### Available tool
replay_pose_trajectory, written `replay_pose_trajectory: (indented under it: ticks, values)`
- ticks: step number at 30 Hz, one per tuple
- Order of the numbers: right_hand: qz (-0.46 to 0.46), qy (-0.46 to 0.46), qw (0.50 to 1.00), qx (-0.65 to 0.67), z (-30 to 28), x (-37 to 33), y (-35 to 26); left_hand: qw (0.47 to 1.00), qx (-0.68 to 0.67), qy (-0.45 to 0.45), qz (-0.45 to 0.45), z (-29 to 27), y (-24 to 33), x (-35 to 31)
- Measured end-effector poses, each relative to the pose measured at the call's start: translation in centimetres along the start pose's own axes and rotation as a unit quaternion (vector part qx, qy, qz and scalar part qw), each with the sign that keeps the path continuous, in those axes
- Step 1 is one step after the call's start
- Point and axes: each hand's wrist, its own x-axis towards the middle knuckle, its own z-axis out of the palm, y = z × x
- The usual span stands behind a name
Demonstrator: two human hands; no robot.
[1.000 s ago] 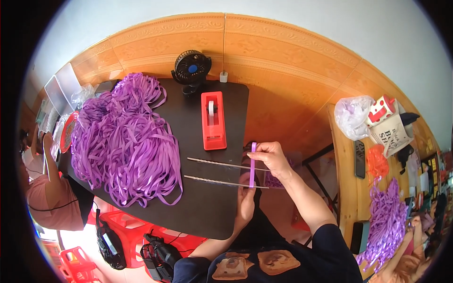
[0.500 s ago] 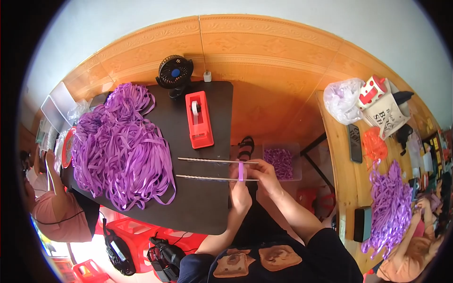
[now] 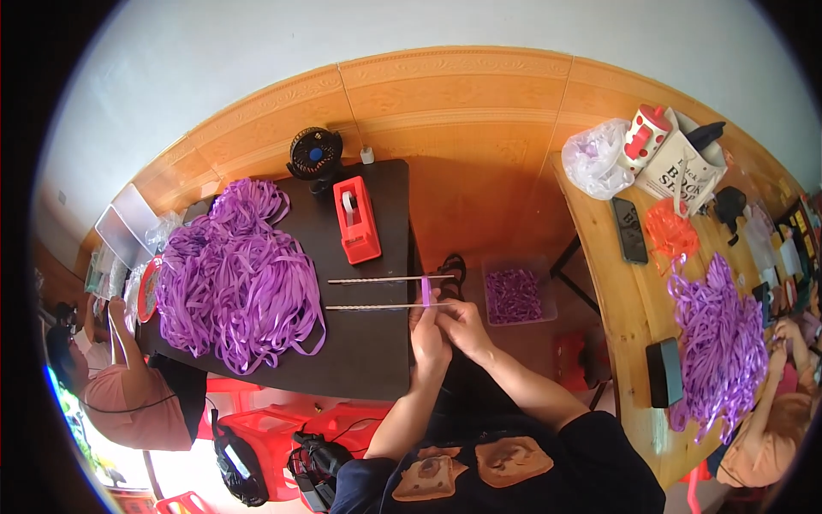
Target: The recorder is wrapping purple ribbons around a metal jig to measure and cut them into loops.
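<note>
Two thin metal rods with twisted left parts, an upper rod and a lower rod, lie side by side and reach past the dark table's right edge. A purple ribbon spans both near their right ends. Just below the lower rod, my left hand is closed, thumb and fingers pinching at the ribbon. My right hand meets it from the right, its fingertips also pinched at the ribbon. The ribbon's lower part is hidden by my fingers.
A large heap of purple ribbon covers much of the dark table, beside a red tape dispenser and a small black fan. A clear bin of purple pieces stands on the floor. People sit at both sides.
My right hand has come down from the rods' right ends to beside my left hand, below the lower rod. The whole view has shifted slightly.
</note>
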Motion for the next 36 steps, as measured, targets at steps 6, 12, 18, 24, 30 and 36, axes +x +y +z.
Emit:
replay_pose_trajectory:
  ticks: [6,12,18,24,30,36]
  values:
    - [0.038,0.03,0.995,0.092,1.0,-0.9,0.0,1.0,0.027,-0.005,-0.005,0.1,0.4,-1.3]
    - [0.066,0.026,0.989,0.13,1.3,-0.8,0.5,0.986,0.159,0.001,0.047,2.2,2.0,-3.4]
    - [0.094,0.026,0.978,0.186,2.4,-1.1,-1.6,0.989,0.141,-0.024,-0.021,2.8,4.6,-3.7]
    - [0.139,0.027,0.978,0.153,2.3,-1.1,-2.3,0.982,0.034,-0.038,-0.18,2.4,7.6,-2.8]
    - [0.101,0.012,0.991,0.089,1.2,-2.5,-4.6,0.955,-0.008,-0.076,-0.288,2.0,9.5,-1.8]
    - [0.028,0.105,0.994,-0.01,-1.8,-2.0,-6.7,0.94,-0.022,-0.095,-0.327,1.4,10.5,-1.6]
